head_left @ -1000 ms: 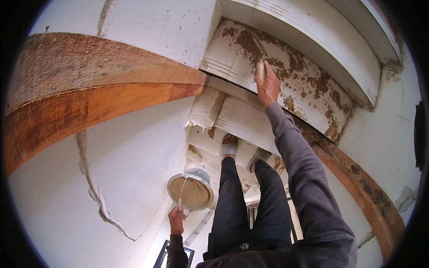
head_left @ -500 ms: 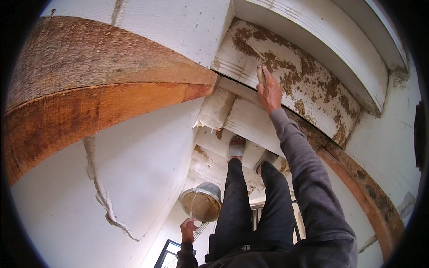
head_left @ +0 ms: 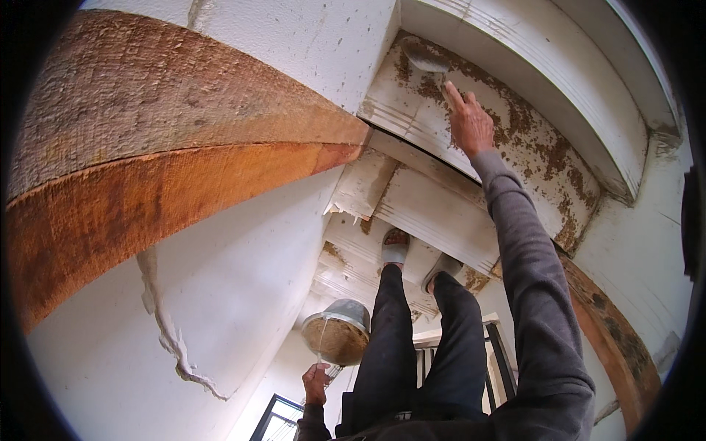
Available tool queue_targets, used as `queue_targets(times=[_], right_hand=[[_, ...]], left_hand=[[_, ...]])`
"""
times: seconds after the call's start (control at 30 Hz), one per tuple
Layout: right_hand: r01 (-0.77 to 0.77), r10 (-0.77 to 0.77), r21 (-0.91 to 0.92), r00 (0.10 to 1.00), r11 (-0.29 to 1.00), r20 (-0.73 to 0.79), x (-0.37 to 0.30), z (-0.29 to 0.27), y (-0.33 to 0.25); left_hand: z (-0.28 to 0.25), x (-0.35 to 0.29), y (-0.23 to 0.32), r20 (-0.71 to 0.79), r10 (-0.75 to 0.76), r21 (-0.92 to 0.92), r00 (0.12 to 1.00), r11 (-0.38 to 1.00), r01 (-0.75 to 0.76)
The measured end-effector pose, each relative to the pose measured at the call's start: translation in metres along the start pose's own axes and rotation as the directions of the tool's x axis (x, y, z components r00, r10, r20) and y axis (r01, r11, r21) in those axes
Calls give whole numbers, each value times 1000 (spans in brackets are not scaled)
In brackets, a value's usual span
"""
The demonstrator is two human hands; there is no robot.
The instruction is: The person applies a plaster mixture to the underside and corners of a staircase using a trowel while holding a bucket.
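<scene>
My right hand (head_left: 471, 123) reaches forward over a stair step and is closed around the handle of a trowel, mostly hidden by the fingers. The trowel's grey blade (head_left: 426, 59) lies at or just above the step's far left corner; contact is hard to tell. Brown crumbly dirt (head_left: 507, 103) is spread in patches over this pale step (head_left: 412, 110). Low on the left, my left hand (head_left: 316, 382) is closed on the thin handle of a grey bucket (head_left: 349, 312). The bucket's inside looks coated brown.
A thick wooden beam (head_left: 184, 176) crosses at the left, against a white wall (head_left: 243, 242). Another curved wooden piece (head_left: 610, 323) runs at the right. My sandalled feet (head_left: 395, 246) stand on lower steps. Dark railing bars (head_left: 500, 360) stand behind my legs.
My right hand has moved slightly forward and right. The trowel blade has turned from edge-on to showing its flat face, near the far left corner. The left hand and bucket have hardly moved.
</scene>
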State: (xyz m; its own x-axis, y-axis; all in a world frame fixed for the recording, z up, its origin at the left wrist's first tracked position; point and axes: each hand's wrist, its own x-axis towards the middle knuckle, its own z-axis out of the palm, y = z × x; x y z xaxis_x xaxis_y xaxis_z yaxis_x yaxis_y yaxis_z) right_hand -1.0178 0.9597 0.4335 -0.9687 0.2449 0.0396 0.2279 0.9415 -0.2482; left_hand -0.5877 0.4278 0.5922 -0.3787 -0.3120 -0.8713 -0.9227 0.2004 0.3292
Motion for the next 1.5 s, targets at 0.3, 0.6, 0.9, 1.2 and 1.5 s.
queue_targets(times=[0.3,0.6,0.9,1.2,1.5], right_hand=[[-41,40,-19,998,999,-48,46,11,-23],[-52,51,-112,999,992,-13,60,27,-24],[198,-201,-240,980,950,12,79,7,-6],[130,-125,-57,988,990,86,62,-36,12],[-251,253,195,967,948,18,12,15,-10]], left_hand=[[8,8,10,-29,-13,6,999,1000,13],[-2,14,5,-20,-59,-30,998,998,59],[-7,18,-1,-13,-40,22,999,999,40],[-11,23,-16,-10,-15,22,1000,1000,15],[-5,25,-7,-31,-11,-8,999,1000,11]])
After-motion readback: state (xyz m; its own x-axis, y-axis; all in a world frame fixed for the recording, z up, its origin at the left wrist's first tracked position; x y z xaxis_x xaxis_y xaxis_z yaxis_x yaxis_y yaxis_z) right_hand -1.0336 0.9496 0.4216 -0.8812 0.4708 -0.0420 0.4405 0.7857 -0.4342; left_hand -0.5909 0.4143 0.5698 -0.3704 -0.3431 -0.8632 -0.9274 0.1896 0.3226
